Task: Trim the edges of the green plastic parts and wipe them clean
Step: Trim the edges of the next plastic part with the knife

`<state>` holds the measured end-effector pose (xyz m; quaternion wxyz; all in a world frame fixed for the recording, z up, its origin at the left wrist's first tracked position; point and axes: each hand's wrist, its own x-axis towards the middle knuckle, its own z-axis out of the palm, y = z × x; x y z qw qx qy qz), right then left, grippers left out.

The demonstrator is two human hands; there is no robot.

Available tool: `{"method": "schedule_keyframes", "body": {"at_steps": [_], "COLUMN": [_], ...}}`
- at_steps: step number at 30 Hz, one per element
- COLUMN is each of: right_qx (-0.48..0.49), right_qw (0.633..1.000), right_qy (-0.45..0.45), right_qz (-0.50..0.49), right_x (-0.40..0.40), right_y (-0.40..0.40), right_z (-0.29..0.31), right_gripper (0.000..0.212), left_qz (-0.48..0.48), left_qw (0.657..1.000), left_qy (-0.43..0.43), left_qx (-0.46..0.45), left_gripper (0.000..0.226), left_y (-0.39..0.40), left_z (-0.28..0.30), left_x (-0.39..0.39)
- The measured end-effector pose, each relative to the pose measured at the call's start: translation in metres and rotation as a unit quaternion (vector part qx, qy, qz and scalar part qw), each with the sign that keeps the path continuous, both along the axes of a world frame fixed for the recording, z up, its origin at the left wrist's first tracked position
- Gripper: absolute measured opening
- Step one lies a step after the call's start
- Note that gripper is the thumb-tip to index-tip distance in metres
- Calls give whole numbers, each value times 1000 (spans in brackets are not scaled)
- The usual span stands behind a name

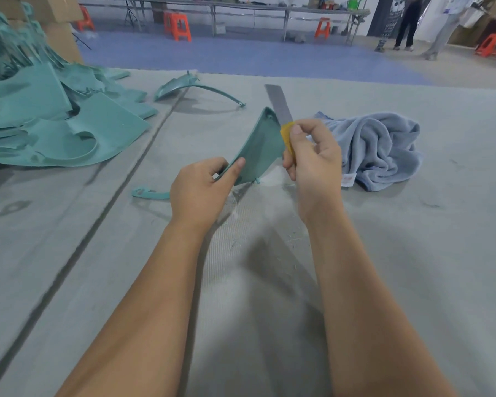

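Green plastic, a thin triangular part (258,147), sits pinched at its lower corner between the curled fingers and thumb of the left hand (204,190), which holds it tilted above the table. The right hand (312,156) grips the yellow handle of a utility knife (281,116), fingers wrapped round it and thumb pressed on top; the long grey blade points up and away, lying along the part's right edge. Both forearms reach forward from the bottom of the view, bare, wrists slightly bent inward toward each other.

Under the hands the grey felt-like table cover (413,253) carries fine green shavings (292,239). A crumpled blue towel (378,147) lies just right of the right hand. A narrow curved green strip (151,194) lies on the cover left of the left wrist, and an arched green piece (195,87) stands further back. A heap of green parts (46,116) fills the far left. Beyond the table lie a blue floor, orange stools (181,25), long benches and two standing people (424,24) at the back right
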<state>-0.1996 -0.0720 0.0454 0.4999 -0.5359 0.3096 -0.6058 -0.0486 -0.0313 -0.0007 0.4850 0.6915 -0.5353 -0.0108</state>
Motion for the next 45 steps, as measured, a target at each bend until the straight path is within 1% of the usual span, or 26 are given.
{"method": "schedule_keyframes", "body": {"at_steps": [3,5,7,9,12,14,16,18,19,21,23,25,27,28,33,36,41,45], "right_qx": [15,25,45,87,120,114,70,18,4,2,30,78,97,92,46,30,18,12], "right_qw": [999,999,998,993,987,987,986,974,967,960,965,971,972,975,985,987,991,995], "right_qy": [-6,7,8,-11,5,48,131,222,251,271,232,152,97,93,139,145,130,98], "right_qz": [28,33,51,82,109,101,69,48,51,73,119,170,189,182,86,63,22,-7], "right_x": [5,7,9,10,11,11,10,8,8,7,8,7,6,6,6,8,7,3], "right_y": [2,3,4,3,3,2,1,0,0,1,3,3,2,1,1,2,1,-7], "right_z": [-2,-4,-4,-3,-4,-6,-8,-9,-9,-9,-7,-5,-5,-6,-8,-7,-4,-1], "right_gripper": [31,36,33,25,18,17,14,6,5,12,18,21,22,24,29,30,29,31], "left_qz": [5,10,14,20,18,13,5,0,-2,-3,-12,-31,-41,-41,-40,-42,-49,-58], "left_qw": [1000,1000,1000,999,999,1000,1000,1000,1000,1000,1000,998,997,997,997,998,997,997], "left_qy": [-11,-17,-16,-18,-6,5,6,5,3,-1,-12,-40,-56,-60,-58,-42,-52,-43], "left_qx": [6,11,16,22,26,24,19,15,15,15,19,21,20,18,18,17,16,11], "left_gripper": [59,58,57,54,41,37,41,44,45,44,35,28,31,35,51,52,50,49], "left_y": [-3,-4,-5,-5,-5,-5,-5,-4,-4,-3,-2,0,-1,-1,-1,1,3,4], "left_z": [2,3,4,4,6,6,6,6,6,6,7,8,7,6,3,0,-5,-6], "left_x": [1,3,3,3,3,4,5,5,5,5,5,4,4,5,4,5,5,6]}}
